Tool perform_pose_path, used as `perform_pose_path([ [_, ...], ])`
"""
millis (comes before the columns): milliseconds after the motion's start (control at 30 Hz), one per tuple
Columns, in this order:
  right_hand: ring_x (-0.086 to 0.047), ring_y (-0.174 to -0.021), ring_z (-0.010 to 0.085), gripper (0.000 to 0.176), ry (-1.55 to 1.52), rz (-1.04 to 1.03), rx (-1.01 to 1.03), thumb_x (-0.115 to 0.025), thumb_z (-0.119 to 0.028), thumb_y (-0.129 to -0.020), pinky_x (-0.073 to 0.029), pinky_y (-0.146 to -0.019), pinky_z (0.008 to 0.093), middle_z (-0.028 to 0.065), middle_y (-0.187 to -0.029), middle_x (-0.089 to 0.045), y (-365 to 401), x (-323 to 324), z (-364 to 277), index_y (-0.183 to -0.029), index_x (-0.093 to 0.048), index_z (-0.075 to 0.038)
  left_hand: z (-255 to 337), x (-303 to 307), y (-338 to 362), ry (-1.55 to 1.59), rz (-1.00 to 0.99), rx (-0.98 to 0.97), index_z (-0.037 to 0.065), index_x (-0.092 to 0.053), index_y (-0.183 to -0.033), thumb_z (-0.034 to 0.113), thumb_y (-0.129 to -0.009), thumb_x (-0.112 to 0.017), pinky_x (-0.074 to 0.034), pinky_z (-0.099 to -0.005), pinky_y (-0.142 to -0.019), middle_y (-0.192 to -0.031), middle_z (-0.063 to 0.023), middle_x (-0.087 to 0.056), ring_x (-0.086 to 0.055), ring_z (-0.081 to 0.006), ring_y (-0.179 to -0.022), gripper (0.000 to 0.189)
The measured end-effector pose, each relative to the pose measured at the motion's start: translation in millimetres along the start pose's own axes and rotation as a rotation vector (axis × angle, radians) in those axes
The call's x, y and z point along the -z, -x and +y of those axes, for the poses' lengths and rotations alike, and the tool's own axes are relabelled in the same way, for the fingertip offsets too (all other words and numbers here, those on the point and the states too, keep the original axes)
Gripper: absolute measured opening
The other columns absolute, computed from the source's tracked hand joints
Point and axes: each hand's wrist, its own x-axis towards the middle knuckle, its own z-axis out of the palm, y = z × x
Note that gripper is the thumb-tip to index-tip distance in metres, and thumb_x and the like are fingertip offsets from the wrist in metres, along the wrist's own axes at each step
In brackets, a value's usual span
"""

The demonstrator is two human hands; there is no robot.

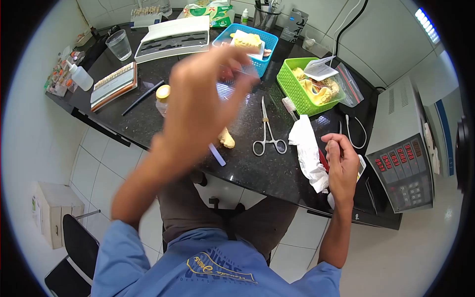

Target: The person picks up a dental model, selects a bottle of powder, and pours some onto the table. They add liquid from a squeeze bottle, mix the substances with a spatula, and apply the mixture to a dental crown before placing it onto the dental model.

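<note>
My left hand is raised over the middle of the black counter, smeared by motion, its fingers reaching toward the blue basket. Whether it holds anything cannot be made out. My right hand rests at the right with curled fingers, beside a crumpled white tissue; a red object shows between them. Metal scissor-like forceps lie between my hands. A yellowish cast piece and a blue-violet strip sit below my left hand. A yellow-lidded jar is partly hidden behind it.
A green basket holds yellowish casts, with a toothbrush beside it. At the right stands a device with red digits. A white case, a glass and a squeeze bottle are at the left.
</note>
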Motion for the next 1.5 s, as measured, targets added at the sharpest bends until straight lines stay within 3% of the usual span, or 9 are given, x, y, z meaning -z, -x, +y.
perform_pose_path([
  [100,-0.052,-0.065,0.0048,0.012,-0.047,-0.067,-0.043,-0.062,-0.008,-0.098,-0.043,-0.061,0.0217,0.0009,-0.076,-0.061,-6.8,-1.8,2.7,-0.099,-0.067,0.004,-60.1,12.0,-66.3,-0.274,0.036,-0.176,0.002,-0.071,-0.114,0.016,-0.092,-0.071,-0.058,-0.0344,-0.084,-0.097,-0.0134,-0.075,-0.073,-0.0223,-0.09,0.027],
  [133,-0.053,-0.065,0.0045,0.013,0.003,-0.113,-0.025,-0.064,-0.01,-0.098,-0.044,-0.06,0.0216,0.0008,-0.075,-0.062,-9.4,-0.7,5.5,-0.098,-0.067,0.003,-44.7,19.6,-90.3,-0.138,-0.134,0.208,0.001,-0.071,-0.117,0.011,-0.089,-0.068,-0.055,-0.0436,-0.092,-0.11,-0.0202,-0.074,-0.071,-0.035,-0.103,0.03],
  [167,-0.055,-0.065,0.0041,0.015,0.055,-0.157,-0.008,-0.067,-0.012,-0.097,-0.044,-0.06,0.0214,0.0008,-0.073,-0.063,-11.4,-0.4,6.3,-0.097,-0.068,0.003,-54.9,16.8,-102.6,-0.272,-0.193,0.188,0.0,-0.072,-0.111,0.01,-0.085,-0.069,-0.055,-0.0404,-0.091,-0.108,-0.0212,-0.073,-0.071,-0.0331,-0.102,0.028],
  [200,-0.055,-0.063,0.0039,0.015,0.012,-0.168,-0.065,-0.067,-0.012,-0.097,-0.044,-0.059,0.0211,0.0003,-0.07,-0.063,-12.3,-2.4,3.9,-0.094,-0.069,0.003,-115.0,-2.5,-110.9,-0.396,-0.08,-0.199,0.004,-0.073,-0.104,0.018,-0.088,-0.07,-0.056,-0.038,-0.079,-0.086,-0.0152,-0.074,-0.074,-0.0266,-0.083,0.022],
  [233,-0.055,-0.063,0.0039,0.015,0.015,-0.163,-0.062,-0.067,-0.012,-0.097,-0.044,-0.059,0.0211,0.0003,-0.07,-0.063,-13.5,-2.3,4.8,-0.094,-0.069,0.003,-104.2,-2.5,-117.9,-0.504,-0.289,-0.052,0.003,-0.07,-0.116,0.017,-0.089,-0.073,-0.057,-0.0382,-0.085,-0.101,-0.0162,-0.074,-0.073,-0.0285,-0.094,0.031],
  [400,-0.056,-0.063,0.0039,0.011,0.002,-0.191,-0.106,-0.067,-0.007,-0.095,-0.044,-0.057,0.0211,-0.0002,-0.07,-0.063,-15.9,1.4,7.8,-0.097,-0.071,0.003,-133.3,-32.1,-136.4,-0.503,-0.532,-0.231,0.004,-0.069,-0.119,0.016,-0.086,-0.075,-0.055,-0.041,-0.087,-0.104,-0.02,-0.073,-0.07,-0.0334,-0.101,0.035],
  [733,-0.055,-0.061,0.0038,0.016,0.021,-0.161,-0.135,-0.064,-0.011,-0.098,-0.045,-0.055,0.0216,-0.0005,-0.07,-0.064,-13.2,9.4,9.2,-0.1,-0.074,0.002,-137.7,-41.4,-153.6,-0.508,-0.697,-0.154,0.0,-0.075,-0.105,0.007,-0.078,-0.07,-0.056,-0.0423,-0.086,-0.103,-0.0223,-0.074,-0.071,-0.0357,-0.098,0.028],
  [1200,-0.068,-0.075,0.0126,0.014,0.181,-0.144,0.127,-0.071,-0.004,-0.089,-0.053,-0.068,0.0263,0.0091,-0.088,-0.072,-19.0,-1.3,1.7,-0.102,-0.076,0.0,-89.9,-14.1,-146.9,-0.359,-0.356,-0.157,0.0,-0.073,-0.104,0.017,-0.076,-0.074,-0.056,-0.0415,-0.082,-0.098,-0.0235,-0.073,-0.071,-0.0371,-0.094,0.033],
  [1500,-0.068,-0.078,0.0216,0.016,0.384,-0.236,0.226,-0.073,-0.006,-0.085,-0.053,-0.07,0.0323,0.0108,-0.092,-0.071,-23.2,-2.4,0.2,-0.101,-0.076,-0.003,-25.7,3.7,-96.9,0.079,-0.226,-0.04,-0.005,-0.069,-0.101,0.02,-0.084,-0.079,-0.057,-0.0331,-0.083,-0.096,-0.0157,-0.072,-0.068,-0.0209,-0.094,0.032],
])
